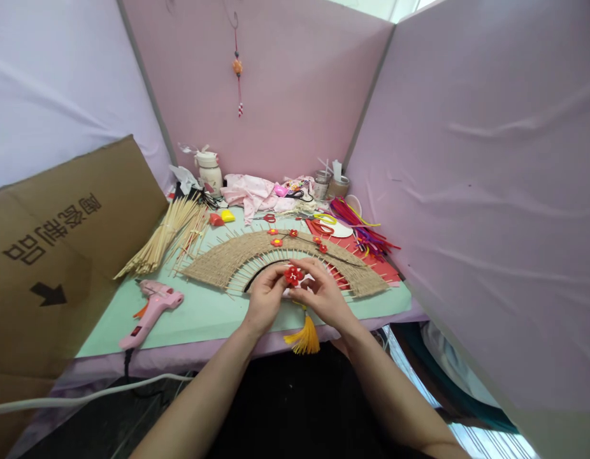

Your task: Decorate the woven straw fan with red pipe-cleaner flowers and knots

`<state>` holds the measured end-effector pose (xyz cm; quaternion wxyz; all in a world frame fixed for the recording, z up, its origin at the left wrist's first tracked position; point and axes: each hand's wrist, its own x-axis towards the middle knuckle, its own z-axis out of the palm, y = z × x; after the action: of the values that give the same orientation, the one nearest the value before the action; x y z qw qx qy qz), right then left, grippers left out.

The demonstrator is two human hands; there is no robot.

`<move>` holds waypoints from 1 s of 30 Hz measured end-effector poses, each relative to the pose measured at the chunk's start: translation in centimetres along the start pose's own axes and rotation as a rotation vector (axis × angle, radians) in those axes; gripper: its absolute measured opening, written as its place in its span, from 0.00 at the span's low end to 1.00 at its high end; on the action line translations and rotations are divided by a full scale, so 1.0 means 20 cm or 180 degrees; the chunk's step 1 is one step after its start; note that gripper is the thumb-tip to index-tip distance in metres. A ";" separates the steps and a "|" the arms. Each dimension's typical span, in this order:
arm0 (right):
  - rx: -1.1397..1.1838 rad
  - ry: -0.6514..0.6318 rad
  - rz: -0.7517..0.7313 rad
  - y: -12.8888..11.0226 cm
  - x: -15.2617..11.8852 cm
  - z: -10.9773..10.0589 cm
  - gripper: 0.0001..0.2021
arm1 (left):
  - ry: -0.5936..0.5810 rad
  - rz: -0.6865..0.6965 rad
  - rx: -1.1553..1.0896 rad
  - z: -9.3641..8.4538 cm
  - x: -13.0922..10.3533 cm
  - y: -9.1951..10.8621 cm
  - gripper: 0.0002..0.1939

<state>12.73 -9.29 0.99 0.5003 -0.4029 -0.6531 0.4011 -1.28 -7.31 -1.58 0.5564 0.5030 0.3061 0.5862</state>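
Note:
A small red flower with a pale centre is held between my two hands, above the lower middle of a fan. My left hand pinches its left side with thumb and fingertips. On the other side, the fingers of my right hand curl around its edge. The fan is woven of brown twine on thin sticks and lies flat. Several red and yellow flowers and a dark twig line decorate its upper band. From its lower middle a yellow tassel hangs over the table edge.
A pink glue gun lies at the left, near a bundle of wooden sticks and a leaning cardboard box. Scissors, coloured pipe cleaners, cloth and a bottle line the back. Fabric-covered partitions enclose the table.

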 end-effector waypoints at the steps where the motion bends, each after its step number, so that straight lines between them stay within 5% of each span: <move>1: -0.0010 -0.0085 -0.0085 -0.01 0.00 -0.02 0.26 | -0.0056 0.0042 0.0085 0.01 -0.01 0.01 0.07; 5: 0.0227 -0.0582 -0.0174 -0.06 0.00 -0.11 0.21 | -0.0302 0.0090 0.0280 0.03 -0.04 0.06 0.09; 13: -0.0061 -0.0242 -0.0561 -0.12 0.00 -0.13 0.07 | -0.0690 -0.0135 0.0388 0.03 -0.06 0.08 0.11; 30: -0.0231 0.0177 -0.0605 -0.12 -0.03 -0.06 0.03 | -0.0264 -0.0102 -0.0155 0.09 -0.08 0.08 0.09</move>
<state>13.70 -10.43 3.17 0.5391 -0.3679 -0.6883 0.3166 -0.38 -9.51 0.10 0.5901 0.5082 0.2764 0.5631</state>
